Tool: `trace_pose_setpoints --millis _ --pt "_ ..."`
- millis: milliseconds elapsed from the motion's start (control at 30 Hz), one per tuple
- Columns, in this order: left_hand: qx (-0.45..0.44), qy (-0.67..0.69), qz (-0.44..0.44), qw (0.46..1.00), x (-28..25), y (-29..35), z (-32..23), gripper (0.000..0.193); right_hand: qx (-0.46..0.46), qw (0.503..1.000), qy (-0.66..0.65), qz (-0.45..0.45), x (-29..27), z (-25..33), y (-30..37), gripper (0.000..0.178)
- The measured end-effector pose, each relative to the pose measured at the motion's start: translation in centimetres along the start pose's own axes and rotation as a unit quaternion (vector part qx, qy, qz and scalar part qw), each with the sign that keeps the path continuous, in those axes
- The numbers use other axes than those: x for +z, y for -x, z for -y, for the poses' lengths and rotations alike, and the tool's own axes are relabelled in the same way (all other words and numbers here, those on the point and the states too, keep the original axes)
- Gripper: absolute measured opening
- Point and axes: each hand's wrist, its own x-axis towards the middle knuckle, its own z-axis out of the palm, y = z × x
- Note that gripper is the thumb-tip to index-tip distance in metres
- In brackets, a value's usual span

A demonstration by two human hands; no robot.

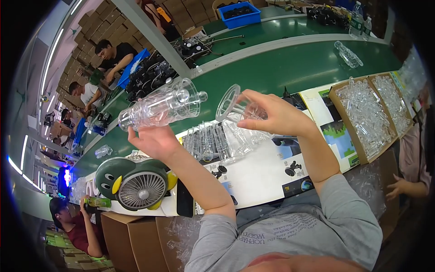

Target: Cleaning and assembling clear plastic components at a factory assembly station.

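My left hand (156,141) is closed around the underside of a clear plastic bottle-shaped body (161,106), tilted with its wide mouth to the right. A knobbed clear stem (202,96) sticks out of that mouth. In my right hand (283,111), thumb and fingers grip a clear plastic cup-like piece (226,104) with a flared rim turned toward the body. The two pieces are apart. Below them, several clear plastic parts (213,143) lie in a row on the white printed cardboard (258,181).
An open carton (335,95) of clear parts stands at the right. A green penguin-shaped fan (142,188) is at the near left. One clear part (348,54) lies on the green belt (290,59). Beyond are water bottles (357,20), a blue bin (240,16) and people at work.
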Motion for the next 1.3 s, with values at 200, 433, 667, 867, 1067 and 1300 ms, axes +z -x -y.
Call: trace_pose_setpoints --millis 200,433,667,867,1067,1300 --pt "0.058 -0.140 -0.013 0.988 -0.5 -0.5 0.8 0.041 -0.034 0.990 0.132 -0.028 1.0 -1.0 -0.3 0.050" --pt "0.080 -0.198 -0.034 0.976 0.3 0.0 1.5 0.033 -0.041 0.986 0.148 0.061 1.0 -1.1 -0.3 0.050" --pt "0.030 0.092 0.081 0.992 -0.2 -0.3 1.1 0.057 0.008 0.991 0.059 0.120 0.3 -1.2 -0.3 0.050" --pt "0.057 0.272 0.227 0.934 -1.0 -1.0 0.4 0.075 0.045 0.924 -0.254 0.283 1.6 -0.3 -0.5 0.045" --pt "0.009 0.358 0.227 0.906 -0.2 -0.4 0.1 0.072 0.061 0.881 -0.313 0.349 2.8 -0.5 -0.9 0.045" --pt "0.008 0.365 0.230 0.902 0.6 0.4 0.1 0.072 0.069 0.860 -0.329 0.384 3.7 -0.6 -1.0 0.045"
